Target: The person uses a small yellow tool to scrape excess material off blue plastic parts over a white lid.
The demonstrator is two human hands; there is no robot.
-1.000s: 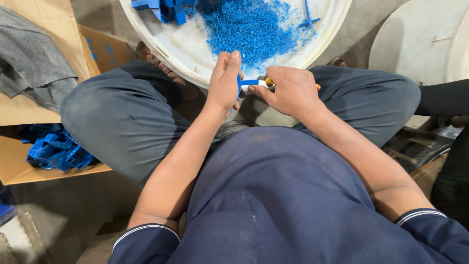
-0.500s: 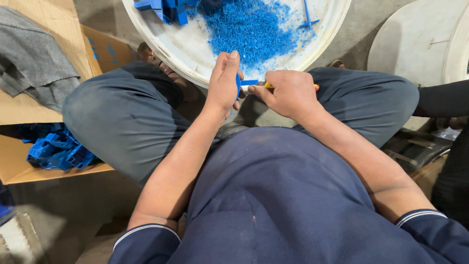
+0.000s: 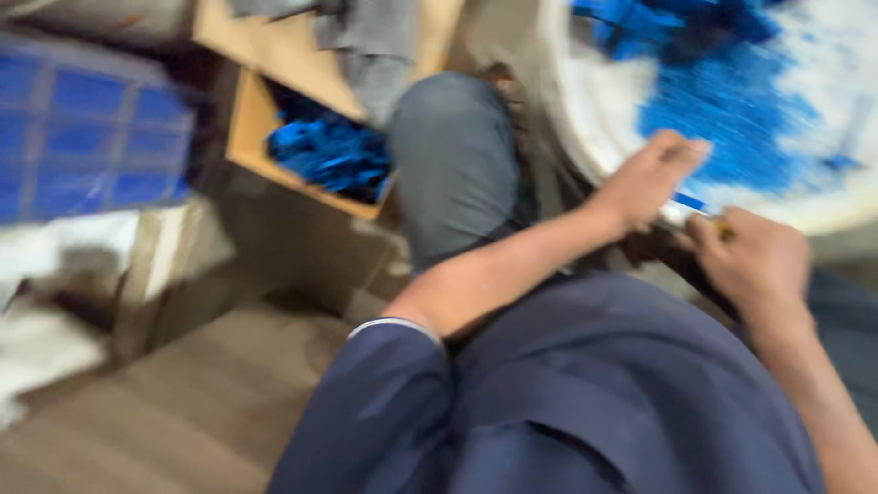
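The picture is blurred by head motion. My left hand [image 3: 645,178] pinches a small blue plastic piece [image 3: 688,202] at the near rim of a large white round tray [image 3: 585,119]. My right hand [image 3: 754,252] is closed on a small yellow-handled tool [image 3: 724,229] whose tip meets that blue piece. Both hands sit close together above my lap. A heap of blue plastic shavings [image 3: 722,101] lies on the tray just beyond them.
A cardboard box [image 3: 247,146] holding blue plastic parts [image 3: 329,151] stands to the left of my knee, with grey cloth [image 3: 380,46] on top. A blue gridded crate [image 3: 87,128] is at far left. Bare floor [image 3: 183,412] lies lower left.
The view has swung sharply left and tilted, bringing the blue crate and floor into sight. My hands keep the same hold on the blue piece and tool at the tray's rim.
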